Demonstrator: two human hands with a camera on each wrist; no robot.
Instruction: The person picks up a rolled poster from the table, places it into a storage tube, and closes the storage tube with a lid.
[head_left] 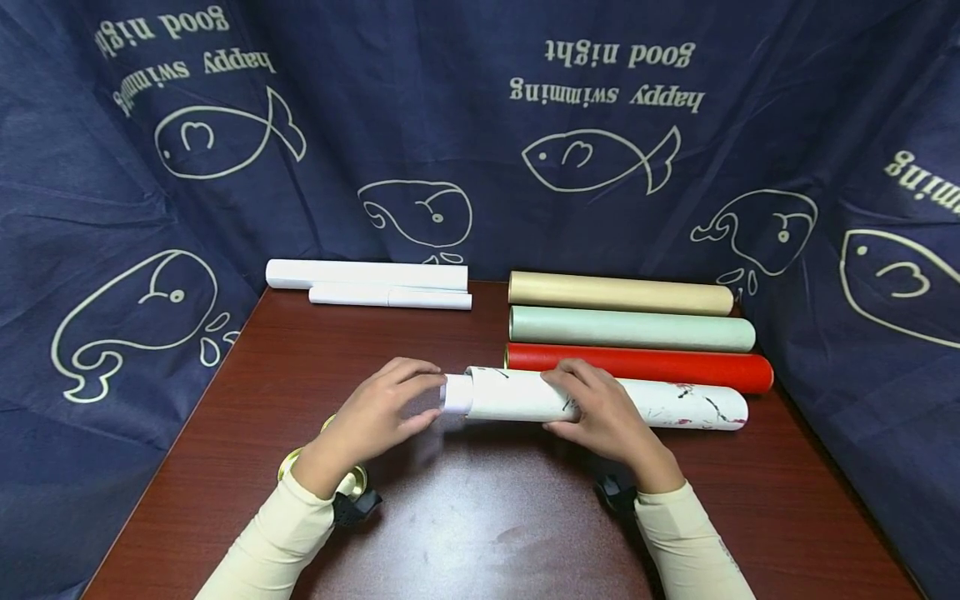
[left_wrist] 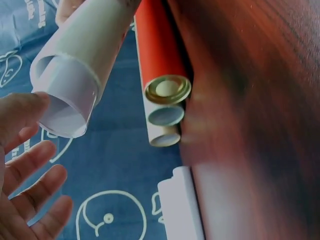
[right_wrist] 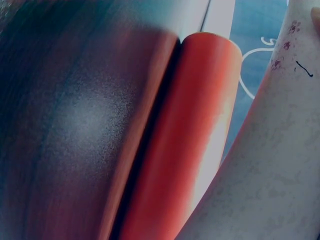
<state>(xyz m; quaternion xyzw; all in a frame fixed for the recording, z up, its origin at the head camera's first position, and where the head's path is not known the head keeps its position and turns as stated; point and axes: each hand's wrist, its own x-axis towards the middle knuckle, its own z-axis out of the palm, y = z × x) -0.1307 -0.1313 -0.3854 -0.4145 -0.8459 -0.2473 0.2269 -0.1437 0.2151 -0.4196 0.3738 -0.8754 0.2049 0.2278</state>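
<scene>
Left hand (head_left: 386,408): fingers spread at the protruding end of the paper (head_left: 456,394); uneven pressure there could crease its rim. Paper: partly inside the white tube (head_left: 510,395). Right hand (head_left: 600,412): fingers curled round that tube; a slackened grip might let it slip against the red tube (head_left: 705,368).

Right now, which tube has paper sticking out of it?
The white patterned tube in the right hand: rolled paper juts from its left end, while the red tube, green tube and gold tube show none.
</scene>
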